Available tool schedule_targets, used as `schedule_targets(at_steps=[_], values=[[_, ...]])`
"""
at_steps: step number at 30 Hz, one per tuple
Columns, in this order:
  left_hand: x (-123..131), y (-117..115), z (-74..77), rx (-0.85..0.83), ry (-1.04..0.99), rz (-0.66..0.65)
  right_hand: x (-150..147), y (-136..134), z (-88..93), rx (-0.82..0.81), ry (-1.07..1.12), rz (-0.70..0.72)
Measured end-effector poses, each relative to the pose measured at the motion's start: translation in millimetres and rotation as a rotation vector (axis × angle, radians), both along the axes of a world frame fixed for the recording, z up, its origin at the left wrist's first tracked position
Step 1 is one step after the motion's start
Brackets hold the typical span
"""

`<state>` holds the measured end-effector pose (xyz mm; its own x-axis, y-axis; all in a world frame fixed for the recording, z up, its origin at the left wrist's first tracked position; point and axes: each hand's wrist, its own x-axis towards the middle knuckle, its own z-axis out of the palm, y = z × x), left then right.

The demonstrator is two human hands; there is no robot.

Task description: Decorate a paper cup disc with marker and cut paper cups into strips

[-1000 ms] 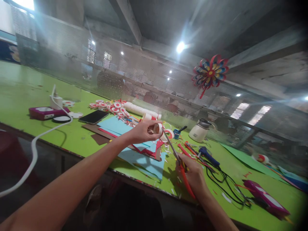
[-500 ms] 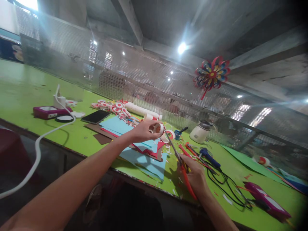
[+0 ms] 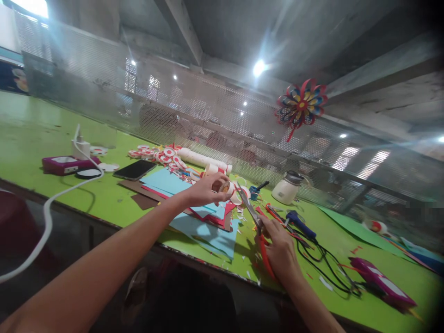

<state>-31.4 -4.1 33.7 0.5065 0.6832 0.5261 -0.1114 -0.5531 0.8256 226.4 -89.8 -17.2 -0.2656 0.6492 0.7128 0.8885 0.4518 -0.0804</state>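
Note:
My left hand [image 3: 205,190] is closed around a short white paper tube [image 3: 226,188], whose open end shows a brownish inside. Scissors [image 3: 250,209] with orange handles are gripped in my right hand [image 3: 279,245]. Their blades stand a little apart and point up toward the tube, close to its right side; whether they touch it I cannot tell. Below both hands lie stacked sheets of light blue paper [image 3: 211,235], with red and brown sheets among them. White and red paper scraps are scattered around the stack.
Red-and-white discs [image 3: 169,155] are heaped by a long white roll [image 3: 204,159]. A phone [image 3: 134,169] lies left. Rightward are a blue glue gun [image 3: 301,224] with black cable, a white jug [image 3: 287,187] and a purple power strip [image 3: 383,283]. A mesh screen [image 3: 201,111] stands behind.
The scissor blades have parted, where they looked closed before. The paper tube has turned slightly in my left hand. The whole view has shifted a little.

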Motion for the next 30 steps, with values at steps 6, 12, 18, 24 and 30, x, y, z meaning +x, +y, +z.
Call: schedule_targets(at_steps=[6, 12, 18, 24, 30], values=[[-1, -5, 1.9, 0.089, 0.049, 0.076, -2, -2, -0.1, -0.005, -0.057, -0.057], [-3, -7, 3.8, 0.156, 0.117, 0.181, -2, -3, -0.6, -0.018, -0.01, -0.047], [-2, -3, 4.6, 0.04, 0.057, 0.111, 1, 1, -1.8, 0.022, 0.007, -0.031], [-15, -1, 10.9, -0.037, -0.058, 0.111, 1, 1, -1.6, 0.027, 0.011, 0.029], [-24, -8, 14.5, -0.106, -0.065, -0.084, 3, 1, -1.0, -0.088, -0.031, 0.144]])
